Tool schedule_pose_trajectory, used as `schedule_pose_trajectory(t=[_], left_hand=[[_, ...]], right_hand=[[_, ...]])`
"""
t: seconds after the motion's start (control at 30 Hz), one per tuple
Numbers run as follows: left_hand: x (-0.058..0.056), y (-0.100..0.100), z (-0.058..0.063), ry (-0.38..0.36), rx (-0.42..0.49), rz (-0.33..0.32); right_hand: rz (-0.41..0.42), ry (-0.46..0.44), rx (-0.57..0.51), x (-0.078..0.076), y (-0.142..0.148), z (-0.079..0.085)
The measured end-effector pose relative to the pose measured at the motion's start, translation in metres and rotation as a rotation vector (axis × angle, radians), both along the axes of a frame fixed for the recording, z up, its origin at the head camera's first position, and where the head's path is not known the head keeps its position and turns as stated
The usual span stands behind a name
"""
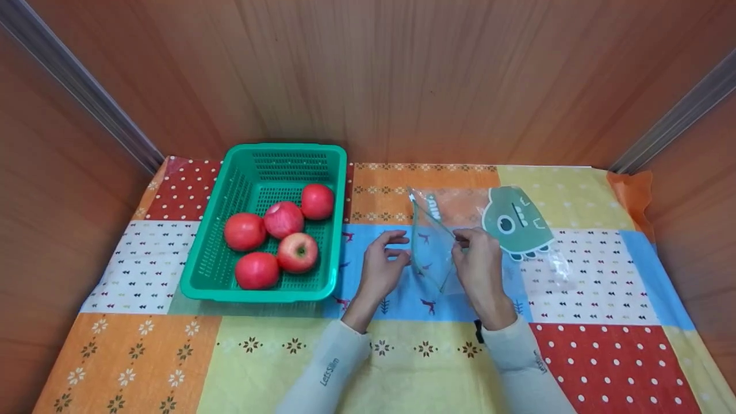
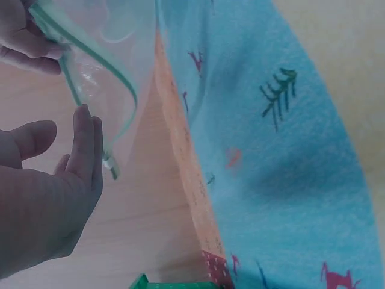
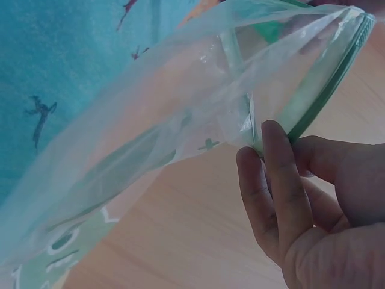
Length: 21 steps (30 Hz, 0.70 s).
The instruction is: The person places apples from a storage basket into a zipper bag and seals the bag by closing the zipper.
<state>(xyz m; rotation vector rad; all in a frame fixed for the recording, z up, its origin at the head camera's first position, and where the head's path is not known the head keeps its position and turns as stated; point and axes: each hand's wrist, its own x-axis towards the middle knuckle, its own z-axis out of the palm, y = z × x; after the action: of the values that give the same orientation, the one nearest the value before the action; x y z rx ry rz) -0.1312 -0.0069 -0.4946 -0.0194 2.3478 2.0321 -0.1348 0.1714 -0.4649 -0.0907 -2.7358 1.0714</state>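
Observation:
A clear zip-lock bag [image 1: 517, 224] with a green monster print lies to the right, its green-edged mouth [image 1: 414, 236] spread apart toward the left. My right hand [image 1: 482, 267] pinches one side of that mouth between thumb and fingers, seen close in the right wrist view, where the zip strip [image 3: 328, 90] rises past the fingertips [image 3: 274, 129]. Across the mouth is my left hand [image 1: 382, 267], its fingers loosely bent with a gap between thumb and fingers. In the left wrist view its fingertips [image 2: 83, 114] come right up to the bag's green edge [image 2: 123, 78].
A green plastic basket [image 1: 192, 282] stands left of the hands, with several red apples [image 1: 284, 220] inside. Patchwork cloth [image 1: 276, 368] covers the table. Wooden panels [image 1: 379, 75] close off the back and both sides.

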Motion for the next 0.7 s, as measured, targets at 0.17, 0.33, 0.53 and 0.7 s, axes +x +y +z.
schedule_pose_trajectory(t=[0.17, 0.33, 0.53, 0.7], left_hand=[[0.003, -0.002, 0.011, 0.011, 0.009, -0.014], [0.007, -0.005, 0.024, 0.009, -0.006, -0.028], [0.010, -0.011, 0.036, 0.041, -0.015, -0.021], [0.012, -0.019, 0.044, 0.062, -0.023, -0.014]], right_hand=[[-0.001, -0.001, 0.022, 0.000, 0.000, -0.002], [-0.009, 0.001, 0.044, 0.001, 0.002, -0.004], [-0.011, 0.005, 0.088, 0.004, 0.003, -0.006], [-0.014, 0.014, 0.065, 0.003, 0.002, -0.008]])
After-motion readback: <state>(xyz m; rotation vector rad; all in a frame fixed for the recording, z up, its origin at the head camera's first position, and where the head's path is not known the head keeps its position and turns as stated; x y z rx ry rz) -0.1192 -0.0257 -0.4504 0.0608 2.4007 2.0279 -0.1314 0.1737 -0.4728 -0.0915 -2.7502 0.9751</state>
